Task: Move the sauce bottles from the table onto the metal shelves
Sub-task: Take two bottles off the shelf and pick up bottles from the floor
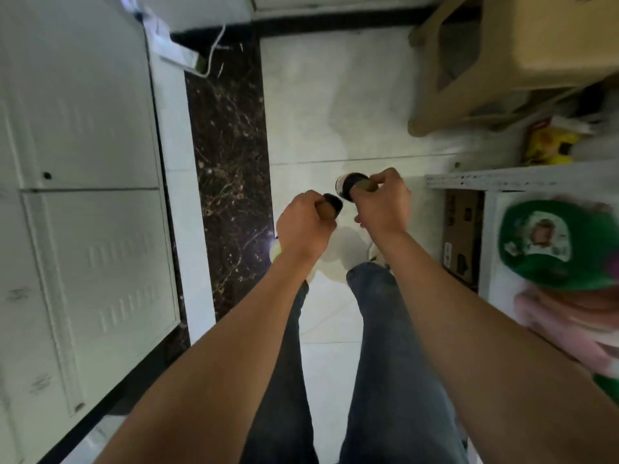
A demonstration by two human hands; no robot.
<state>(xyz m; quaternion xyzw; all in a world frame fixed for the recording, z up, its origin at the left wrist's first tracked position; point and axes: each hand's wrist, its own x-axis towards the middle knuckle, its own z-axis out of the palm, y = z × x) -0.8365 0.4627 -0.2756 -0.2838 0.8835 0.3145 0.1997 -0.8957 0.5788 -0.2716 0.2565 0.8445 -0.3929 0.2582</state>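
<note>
My left hand (pixel 303 226) grips a dark sauce bottle (pixel 330 207) with a brown label, its base pointing away from me. My right hand (pixel 385 204) grips a second dark sauce bottle (pixel 355 187), also held lying forward, with a white patch at its far end. Both hands are held out side by side over the white floor, above my legs. The white metal shelf (pixel 475 179) shows its perforated edge at the right, just beside my right hand. Most of each bottle is hidden inside my fists.
A white metal cabinet (pixel 83 195) fills the left side. A beige plastic stool (pixel 469 61) stands at the top right. On the shelf lie green and pink packets (pixel 549 246); a cardboard box (pixel 462 236) sits below it. A dark marble strip (pixel 231 162) crosses the floor.
</note>
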